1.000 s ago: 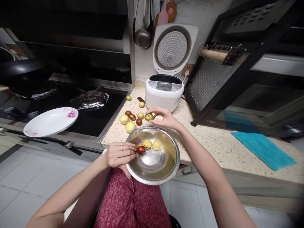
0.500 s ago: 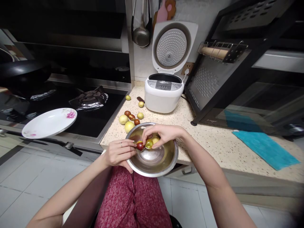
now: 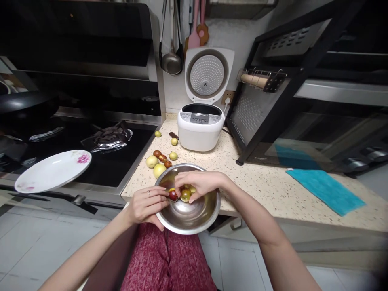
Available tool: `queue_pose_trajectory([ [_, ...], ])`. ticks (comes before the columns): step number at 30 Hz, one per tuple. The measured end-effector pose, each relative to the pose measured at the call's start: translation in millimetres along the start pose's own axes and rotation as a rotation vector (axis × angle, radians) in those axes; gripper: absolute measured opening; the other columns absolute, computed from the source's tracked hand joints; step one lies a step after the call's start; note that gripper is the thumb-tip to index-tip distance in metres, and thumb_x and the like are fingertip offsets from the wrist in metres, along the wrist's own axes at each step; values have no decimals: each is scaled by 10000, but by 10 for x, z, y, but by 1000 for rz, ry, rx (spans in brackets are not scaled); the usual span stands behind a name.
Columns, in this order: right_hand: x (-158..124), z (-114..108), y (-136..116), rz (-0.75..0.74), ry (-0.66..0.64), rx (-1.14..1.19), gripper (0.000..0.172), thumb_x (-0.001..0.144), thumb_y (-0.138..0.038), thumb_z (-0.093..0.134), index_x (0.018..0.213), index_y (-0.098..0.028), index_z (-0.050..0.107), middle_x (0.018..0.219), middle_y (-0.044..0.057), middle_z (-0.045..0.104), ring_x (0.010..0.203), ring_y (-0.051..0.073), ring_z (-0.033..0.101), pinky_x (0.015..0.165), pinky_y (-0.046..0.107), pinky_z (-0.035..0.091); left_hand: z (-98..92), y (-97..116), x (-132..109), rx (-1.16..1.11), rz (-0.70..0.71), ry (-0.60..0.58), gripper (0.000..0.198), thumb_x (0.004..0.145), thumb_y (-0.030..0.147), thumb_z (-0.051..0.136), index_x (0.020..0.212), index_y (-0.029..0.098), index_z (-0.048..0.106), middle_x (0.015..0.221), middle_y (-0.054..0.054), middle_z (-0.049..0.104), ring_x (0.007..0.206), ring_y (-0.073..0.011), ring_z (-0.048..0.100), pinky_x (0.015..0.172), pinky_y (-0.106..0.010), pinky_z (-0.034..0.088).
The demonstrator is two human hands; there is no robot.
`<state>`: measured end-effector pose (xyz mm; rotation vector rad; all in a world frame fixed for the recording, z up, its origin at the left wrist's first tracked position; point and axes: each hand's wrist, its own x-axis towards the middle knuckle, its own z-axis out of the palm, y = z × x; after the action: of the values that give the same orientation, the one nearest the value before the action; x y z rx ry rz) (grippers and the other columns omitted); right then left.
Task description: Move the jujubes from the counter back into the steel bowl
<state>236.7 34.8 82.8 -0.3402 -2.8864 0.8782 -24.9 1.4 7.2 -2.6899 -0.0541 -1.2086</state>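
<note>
A steel bowl (image 3: 194, 218) rests at the counter's front edge, over my lap. My left hand (image 3: 145, 204) grips its left rim, and its fingers touch a red-brown fruit (image 3: 173, 195) inside. My right hand (image 3: 198, 182) reaches into the bowl and pinches a green-brown fruit (image 3: 185, 195) right beside the red one. Other yellow-green fruits in the bowl are mostly hidden under my right hand. Several more loose fruits (image 3: 159, 163) lie on the speckled counter just behind the bowl.
A white rice cooker (image 3: 200, 129) stands with its lid up behind the fruits. A black hob (image 3: 100, 149) with a flowered white plate (image 3: 53, 170) at its front edge is to the left. A black rack (image 3: 273, 105) and a teal cloth (image 3: 325, 190) are to the right.
My right hand picked a green-brown fruit off the counter and carried it into the bowl, down beside the red one. My left hand stayed on the rim. The camera tilted up slightly.
</note>
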Motion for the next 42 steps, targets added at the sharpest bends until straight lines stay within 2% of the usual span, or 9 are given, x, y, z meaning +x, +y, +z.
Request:
queue_pose_trajectory([
  [5,35,43,27,16,3,-69,311,748,-83,846,1008,-165,695,1022,48,668,1012,217,604,873,330,508,2,-9,-2,6,-9,-8,468,1025,548,549,947,118,717,835,-59,807,895,-204,807,938,-347,675],
  [9,19,16,48,-39,61,28,236,822,-163,824,1021,-187,699,1015,36,695,986,196,636,899,344,525,7,-9,-10,-14,-20,3,442,1010,534,585,987,111,708,837,-63,804,913,-207,807,967,-364,666],
  [11,-8,-26,32,-70,325,81,276,860,-238,809,1106,-213,686,1055,34,704,1000,194,651,925,370,538,10,-9,-17,-14,-16,11,436,1011,523,589,995,104,707,837,-69,801,921,-214,807,969,-373,665],
  [15,-52,-97,12,18,1212,42,545,853,-409,812,1313,-293,543,1027,24,639,912,202,628,857,396,567,19,-15,-38,-24,-25,16,440,1010,525,587,1010,104,714,841,-73,800,934,-222,807,967,-382,666],
  [16,-52,-100,24,46,1362,21,587,846,-437,810,1327,-306,501,991,20,610,881,204,613,828,393,568,23,-17,-43,-32,-28,19,437,1009,527,589,1014,109,716,847,-71,801,940,-220,806,971,-381,665],
  [18,-31,-87,73,100,1532,-12,592,843,-467,797,1297,-314,450,934,11,555,844,206,588,793,388,561,29,-19,-51,-46,-30,28,435,1007,530,590,1013,114,717,855,-68,801,947,-215,804,976,-378,663],
  [20,8,-53,139,140,1571,-29,543,853,-466,777,1240,-308,430,894,0,518,818,202,574,781,380,554,33,-20,-56,-50,-31,32,439,1010,528,585,1009,110,717,851,-69,799,951,-215,802,982,-378,660],
  [24,82,11,243,165,1528,-17,483,879,-424,743,1210,-294,417,863,-14,492,781,188,554,733,354,539,34,-20,-70,-50,-33,22,455,1016,526,573,1021,95,718,861,-76,798,951,-220,800,982,-380,658],
  [42,112,64,350,165,1464,27,534,851,-410,780,1256,-272,460,936,8,570,857,184,598,695,305,536,22,-19,-22,-39,-20,15,430,1010,522,588,989,111,712,846,-69,799,953,-218,803,978,-371,659],
])
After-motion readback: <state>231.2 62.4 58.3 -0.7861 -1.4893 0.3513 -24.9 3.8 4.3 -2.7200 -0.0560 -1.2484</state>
